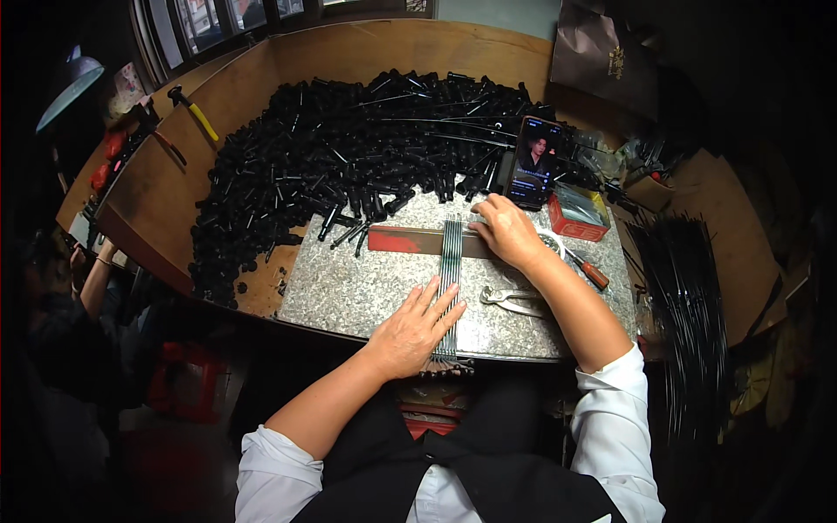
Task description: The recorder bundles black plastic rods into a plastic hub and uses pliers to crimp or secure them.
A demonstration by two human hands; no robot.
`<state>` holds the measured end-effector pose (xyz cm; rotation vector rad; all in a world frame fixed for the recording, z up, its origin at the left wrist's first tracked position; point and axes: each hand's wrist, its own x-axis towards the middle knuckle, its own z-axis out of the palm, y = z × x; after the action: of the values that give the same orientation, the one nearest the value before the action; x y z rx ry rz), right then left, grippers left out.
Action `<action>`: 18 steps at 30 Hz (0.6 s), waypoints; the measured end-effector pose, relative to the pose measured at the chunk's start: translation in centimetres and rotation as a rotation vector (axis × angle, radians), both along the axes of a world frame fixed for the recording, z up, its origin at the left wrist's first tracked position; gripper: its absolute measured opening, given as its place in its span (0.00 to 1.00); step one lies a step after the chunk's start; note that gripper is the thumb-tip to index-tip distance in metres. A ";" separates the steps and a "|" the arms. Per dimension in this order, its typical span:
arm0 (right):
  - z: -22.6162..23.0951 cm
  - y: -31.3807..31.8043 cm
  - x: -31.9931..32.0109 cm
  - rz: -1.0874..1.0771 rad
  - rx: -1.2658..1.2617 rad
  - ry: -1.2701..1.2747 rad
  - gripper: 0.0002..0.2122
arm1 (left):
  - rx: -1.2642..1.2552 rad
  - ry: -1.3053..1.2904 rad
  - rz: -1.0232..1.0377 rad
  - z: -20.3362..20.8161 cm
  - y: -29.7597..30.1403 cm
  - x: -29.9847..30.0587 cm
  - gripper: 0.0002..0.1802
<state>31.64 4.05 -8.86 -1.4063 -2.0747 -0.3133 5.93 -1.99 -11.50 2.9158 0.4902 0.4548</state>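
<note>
A row of thin dark metal rods (451, 261) lies side by side on the speckled stone slab (336, 292), their length pointing away from me. They cross over a red and brown flat bar (401, 241). My left hand (411, 327) lies flat over the near part of the rods, fingers stretched out. Near the rods' far ends is my right hand (507, 231), above the bar's right part. Its fingers are bent in toward the thumb, and what they hold, if anything, does not show. Pincers (514, 302) and a screwdriver (595, 274) lie to the right.
Black handle-like parts (349, 139) are heaped behind the slab inside a wooden surround (366, 44). A lit phone (534, 161) stands beside a red box (579, 213). Long black rods (684, 305) hang over the right side. Another person's arm (96, 283) shows at far left.
</note>
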 end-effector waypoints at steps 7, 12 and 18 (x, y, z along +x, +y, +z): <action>3.2 -1.9 8.4 -0.359 -0.099 -0.096 0.04 | 0.086 0.047 0.028 -0.3 0.2 -0.5 0.45; 3.6 -2.2 15.6 -0.690 -0.342 -0.240 0.06 | 0.063 0.039 0.015 0.1 0.0 -0.2 0.46; 1.8 -1.7 18.5 -0.737 -0.452 -0.233 0.06 | 0.055 0.100 0.020 0.6 -0.1 -0.1 0.48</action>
<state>50.12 2.39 -7.07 -2.5027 -1.7804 -0.3197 5.80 -2.13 -10.87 3.0002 0.5289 0.3317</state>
